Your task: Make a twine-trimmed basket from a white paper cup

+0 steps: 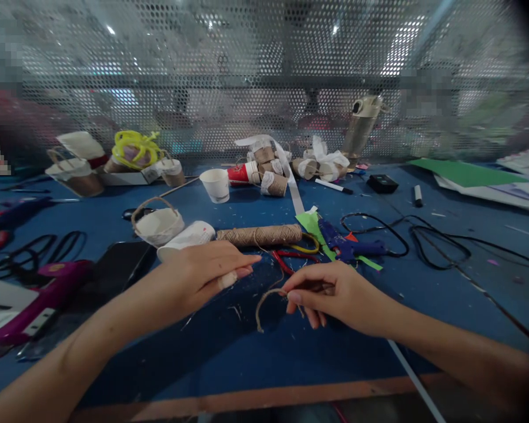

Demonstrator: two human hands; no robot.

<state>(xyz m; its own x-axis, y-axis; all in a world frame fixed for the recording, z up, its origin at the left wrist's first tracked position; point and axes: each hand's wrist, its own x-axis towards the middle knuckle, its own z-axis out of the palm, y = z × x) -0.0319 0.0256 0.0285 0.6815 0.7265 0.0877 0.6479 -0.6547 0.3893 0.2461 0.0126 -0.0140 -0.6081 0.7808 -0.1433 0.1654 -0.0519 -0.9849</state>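
My right hand pinches a short piece of jute twine, which curves out to the left of the fingertips with its end hanging free. Over the table to its left, my left hand is held palm down, fingers stretched out, with a wrapping on one finger. Just beyond the hands lies a roll of jute twine. A white paper cup rests on its side behind my left hand, beside a small white basket with a twine handle. Red-handled scissors lie partly hidden behind my right hand.
A blue glue gun trails a black cable at the right. On the left are a purple glue gun and a dark phone. Cups and decorated pots line the back, before a perforated metal screen.
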